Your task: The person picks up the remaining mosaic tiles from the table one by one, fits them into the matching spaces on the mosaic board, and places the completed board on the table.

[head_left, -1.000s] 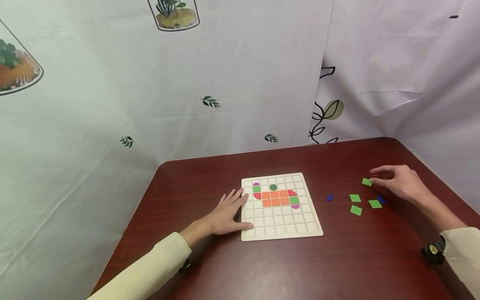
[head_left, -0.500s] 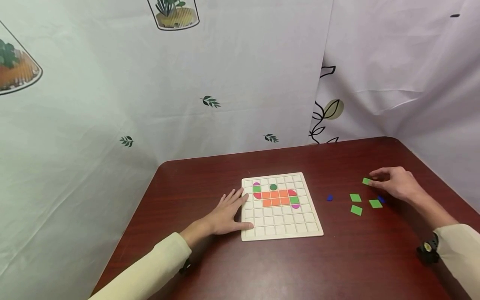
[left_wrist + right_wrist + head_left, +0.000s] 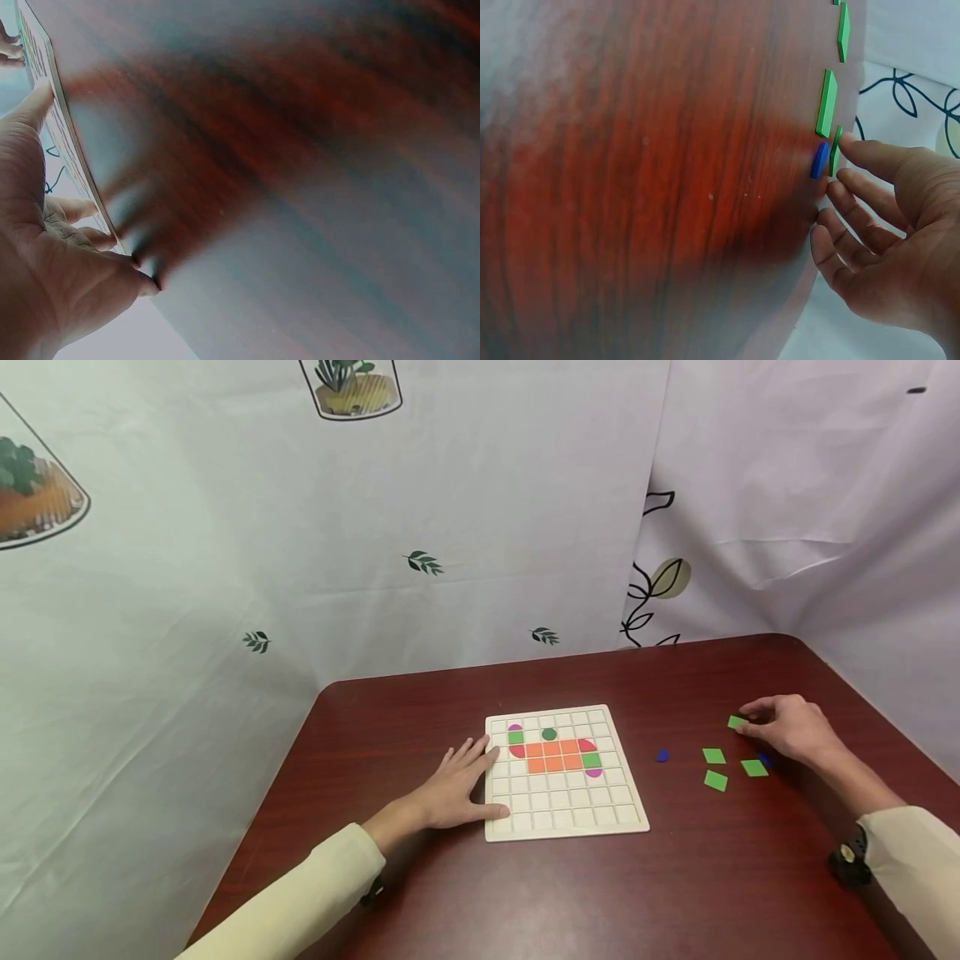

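Observation:
My left hand [image 3: 453, 789] lies with spread, straight fingers along the left edge of a white grid board [image 3: 562, 814]. Its thumb and fingertips touch the board's border. On the board sits a shape of orange, red, green and magenta pieces [image 3: 552, 753], with a dark green disc [image 3: 549, 734] above it. To the right, my right hand [image 3: 795, 727] pinches a green square tile [image 3: 737, 722] at the table surface between thumb and index finger. In the right wrist view, the thumb meets one end of that tile [image 3: 835, 150]; the other fingers are loosely bent.
Three more green tiles [image 3: 713, 756] lie nearer me, left of and below the right hand. A small blue piece [image 3: 662, 755] lies between them and the board. Another blue piece [image 3: 820, 160] is beside the right hand. Printed curtains [image 3: 480, 527] stand behind the dark red table [image 3: 570, 893].
The right hand's index finger and thumb have drawn closer together at the far green tile, and its forearm has shifted slightly left. The left hand has stayed on the board.

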The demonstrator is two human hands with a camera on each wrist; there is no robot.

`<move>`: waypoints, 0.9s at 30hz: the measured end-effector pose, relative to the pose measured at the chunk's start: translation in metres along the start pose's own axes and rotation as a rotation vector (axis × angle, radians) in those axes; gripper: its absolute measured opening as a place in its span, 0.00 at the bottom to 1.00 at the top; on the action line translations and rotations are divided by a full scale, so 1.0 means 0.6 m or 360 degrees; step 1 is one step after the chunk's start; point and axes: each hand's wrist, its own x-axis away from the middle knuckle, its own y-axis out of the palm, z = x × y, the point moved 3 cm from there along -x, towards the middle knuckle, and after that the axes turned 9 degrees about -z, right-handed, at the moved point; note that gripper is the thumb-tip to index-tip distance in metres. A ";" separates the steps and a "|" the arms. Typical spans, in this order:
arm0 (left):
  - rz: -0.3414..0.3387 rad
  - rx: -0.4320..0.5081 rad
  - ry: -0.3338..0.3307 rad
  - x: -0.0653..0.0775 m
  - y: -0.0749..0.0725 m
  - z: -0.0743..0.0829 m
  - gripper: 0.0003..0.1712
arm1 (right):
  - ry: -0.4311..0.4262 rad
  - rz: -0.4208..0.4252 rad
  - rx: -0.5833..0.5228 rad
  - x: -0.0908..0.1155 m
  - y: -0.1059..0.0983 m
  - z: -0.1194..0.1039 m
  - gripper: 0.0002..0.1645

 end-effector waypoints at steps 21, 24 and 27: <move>0.0033 -0.0012 0.0037 0.002 -0.001 0.001 0.59 | 0.0013 0.0001 0.0016 -0.003 0.001 -0.004 0.20; 0.0039 -0.0004 0.0044 0.002 -0.001 0.000 0.59 | 0.0009 0.0008 0.0018 -0.002 0.001 -0.005 0.19; 0.0043 0.0001 0.0050 0.001 0.000 -0.001 0.59 | 0.0002 0.0012 0.0023 -0.002 0.001 -0.004 0.18</move>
